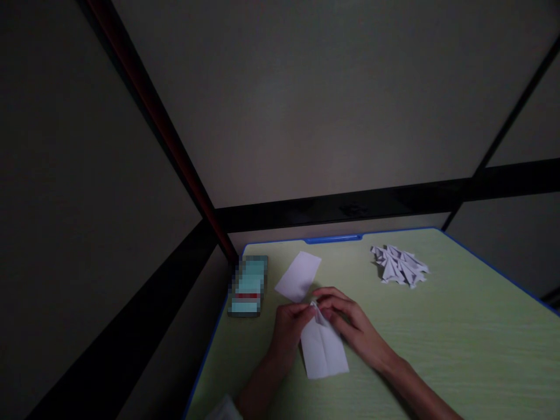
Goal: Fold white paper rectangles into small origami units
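A partly folded white sheet of paper lies on the green table in front of me. My left hand pinches its far left corner. From the right, my right hand presses its fingers together on the far tip of that same sheet. Both hands meet at the pointed far end of the fold. A flat white paper sheet lies just beyond my hands.
A pile of several folded white paper planes sits at the table's far right. A phone with a lit screen lies at the far left corner. The table has a blue rim; dark frame bars and pale walls surround it.
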